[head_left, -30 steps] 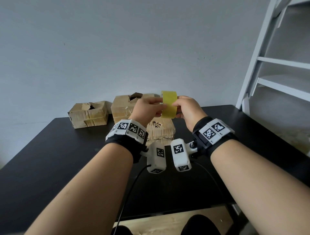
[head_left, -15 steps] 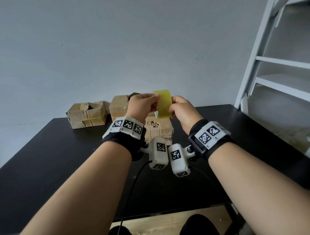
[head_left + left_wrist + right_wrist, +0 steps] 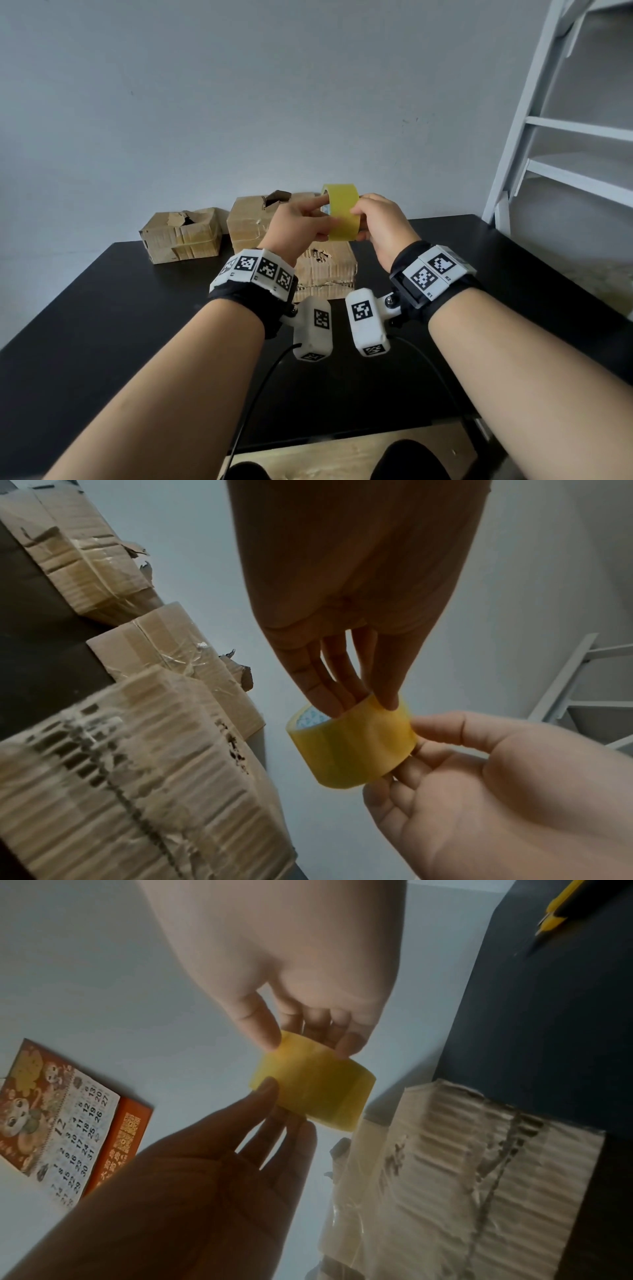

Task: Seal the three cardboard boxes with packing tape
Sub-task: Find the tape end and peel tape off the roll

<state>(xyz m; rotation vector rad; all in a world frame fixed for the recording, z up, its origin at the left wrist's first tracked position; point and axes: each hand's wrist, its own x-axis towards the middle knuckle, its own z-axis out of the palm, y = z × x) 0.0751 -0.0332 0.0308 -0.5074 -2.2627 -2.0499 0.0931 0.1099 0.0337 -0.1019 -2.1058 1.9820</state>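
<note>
A yellow roll of packing tape [image 3: 342, 214] is held in the air between both hands, above the nearest cardboard box [image 3: 325, 274]. My left hand [image 3: 323, 219] pinches it, with fingers in the core and the thumb on the outside [image 3: 363, 704]. My right hand [image 3: 359, 219] grips the roll's other side with thumb and fingers [image 3: 308, 1045]. No loose tape end shows. Two more worn, partly taped boxes stand behind: one at the left [image 3: 181, 236], one in the middle [image 3: 250, 219] with a torn top.
The black table [image 3: 102, 325] runs back to a grey wall. A yellow utility knife [image 3: 558, 907] lies on the table beyond the near box. A white ladder shelf [image 3: 548, 137] stands at the right. A calendar [image 3: 61, 1123] hangs on the wall.
The roll stays between both hands and has been turned slightly. My left index finger has straightened over the roll's rim. The boxes have not moved.
</note>
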